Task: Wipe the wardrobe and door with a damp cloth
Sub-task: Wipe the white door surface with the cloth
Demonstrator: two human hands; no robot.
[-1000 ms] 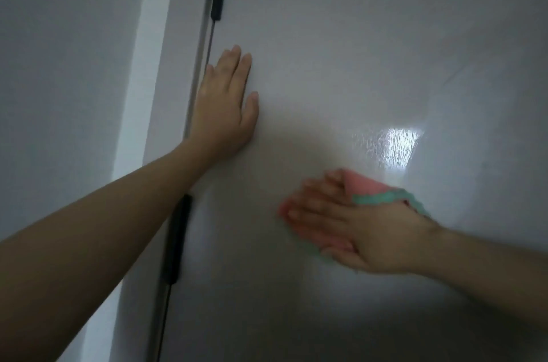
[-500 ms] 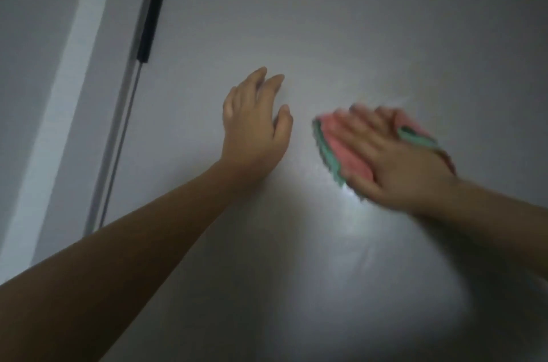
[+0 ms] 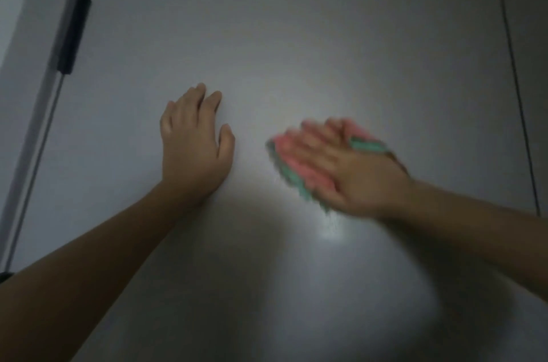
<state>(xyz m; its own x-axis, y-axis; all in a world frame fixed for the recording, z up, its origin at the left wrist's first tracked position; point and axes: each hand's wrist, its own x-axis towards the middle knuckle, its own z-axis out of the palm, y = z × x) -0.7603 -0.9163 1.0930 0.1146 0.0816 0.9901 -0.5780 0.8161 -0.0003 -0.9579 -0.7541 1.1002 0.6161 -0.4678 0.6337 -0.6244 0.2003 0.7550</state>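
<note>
Since half a second ago, the right hand (image 3: 353,166) and its cloth (image 3: 292,167) have slid slightly right and down across the door panel (image 3: 296,35), widening the gap to the left hand (image 3: 194,145), which has kept its place on the panel. The black hinge (image 3: 72,35) at the left edge now sits lower in the head view.

One pink cloth with green edging lies flat against the grey panel, near its middle, under the right palm. Its long axis runs diagonally, from upper left to lower right, with a green corner showing past the thumb side of the hand. The right hand's fingers are stretched out straight over the cloth, pressing it to the surface; motion blur hides finer detail. The left hand rests palm-down on the panel, fingers pointing up, straight and close together, thumb spread, holding nothing.

Two bare forearms enter from the lower corners. A second dark fitting (image 3: 6,275) barely shows at the left border, partly hidden by the left arm. A thin dark seam (image 3: 516,80) marks the panel's right edge, well apart from the cloth. Bare panel stretches above both hands and below them, with a bright glare patch (image 3: 329,231) just under the right wrist.
</note>
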